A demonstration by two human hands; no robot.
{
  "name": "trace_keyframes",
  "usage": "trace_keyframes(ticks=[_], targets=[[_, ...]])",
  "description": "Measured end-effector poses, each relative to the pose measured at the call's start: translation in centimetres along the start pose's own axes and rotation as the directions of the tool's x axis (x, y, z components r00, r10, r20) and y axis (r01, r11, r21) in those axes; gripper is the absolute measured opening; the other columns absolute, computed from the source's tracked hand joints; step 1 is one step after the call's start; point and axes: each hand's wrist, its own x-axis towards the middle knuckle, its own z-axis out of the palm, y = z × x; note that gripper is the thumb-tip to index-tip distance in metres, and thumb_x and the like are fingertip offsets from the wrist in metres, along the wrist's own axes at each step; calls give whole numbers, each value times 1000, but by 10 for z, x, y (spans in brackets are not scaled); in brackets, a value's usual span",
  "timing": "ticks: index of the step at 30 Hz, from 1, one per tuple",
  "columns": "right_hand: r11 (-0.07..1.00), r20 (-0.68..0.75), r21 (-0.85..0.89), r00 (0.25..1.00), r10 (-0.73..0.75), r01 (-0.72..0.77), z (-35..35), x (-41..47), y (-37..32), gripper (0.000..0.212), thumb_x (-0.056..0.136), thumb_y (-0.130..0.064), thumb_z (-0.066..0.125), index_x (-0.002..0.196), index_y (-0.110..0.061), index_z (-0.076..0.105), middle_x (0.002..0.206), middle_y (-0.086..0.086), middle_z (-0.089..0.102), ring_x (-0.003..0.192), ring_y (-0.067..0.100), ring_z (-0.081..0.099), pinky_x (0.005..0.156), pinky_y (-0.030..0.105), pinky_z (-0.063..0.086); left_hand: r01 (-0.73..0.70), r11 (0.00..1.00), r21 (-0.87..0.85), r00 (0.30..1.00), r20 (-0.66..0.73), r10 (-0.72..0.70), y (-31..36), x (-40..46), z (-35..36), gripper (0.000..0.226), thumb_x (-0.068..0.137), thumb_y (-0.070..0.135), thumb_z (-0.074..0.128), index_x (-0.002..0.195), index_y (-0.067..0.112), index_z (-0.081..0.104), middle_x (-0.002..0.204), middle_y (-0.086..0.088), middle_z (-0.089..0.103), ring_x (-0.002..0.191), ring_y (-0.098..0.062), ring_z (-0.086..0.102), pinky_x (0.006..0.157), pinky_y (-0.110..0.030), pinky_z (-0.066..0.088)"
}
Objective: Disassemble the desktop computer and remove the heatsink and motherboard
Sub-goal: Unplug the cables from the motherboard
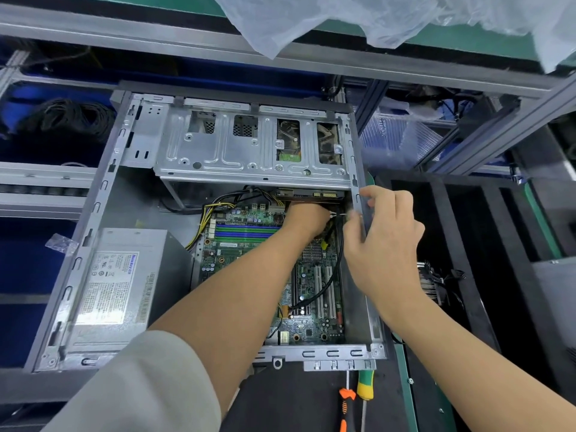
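Both hands are working deep in the case (93, 213): left hand (307, 221) curling onto a cable by the motherboard (311, 275), which is sitting bolted inside; right hand (381, 232) pinching a small white connector (338, 215). Yanking sideways could be bending pins or snapping the header.

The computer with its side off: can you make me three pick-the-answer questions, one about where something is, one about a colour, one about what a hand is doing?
1. Where is the power supply?
A. inside the case, left side
B. on the shelf above
C. beside the screwdrivers

2. What colour is the motherboard?
A. red
B. green
C. white

3. What is the right hand doing?
A. lying flat on the table
B. holding a screwdriver
C. pinching something small by the case's right wall

Answers: 1 A, the silver box fills the case's left. 2 B, its board shows green. 3 C, fingers curl there; the left hand reaches in too.
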Motion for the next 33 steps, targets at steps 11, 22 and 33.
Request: trace_keyframes(ticks=[11,22,33], targets=[[1000,7,-12,1000,2,-2,0,1,0,33,86,-20,58,118,-17,52,105,3,45,95,21,48,80,42,38,-18,962,272,998,62,2,3,2,5,38,100,30,43,132,13,55,135,-13,56,124,-32,50,97,-37,40],[1000,5,-18,1000,0,0,1,1,1,34,85,-22,58,118,-18,52,106,2,46,95,20,48,81,43,38,-60,984,167,998,27,56,1,-8,3,32,96,24,53,67,11,51,84,-13,57,79,-31,57,66,-31,43],[999,21,-51,1000,10,-9,1,1,0,35,86,-24,57,120,-19,50,105,2,44,94,20,47,81,43,38,-172,969,176,985,17,172,0,-14,-4,23,97,21,49,115,13,61,112,-17,65,99,-34,62,70,-32,41]])
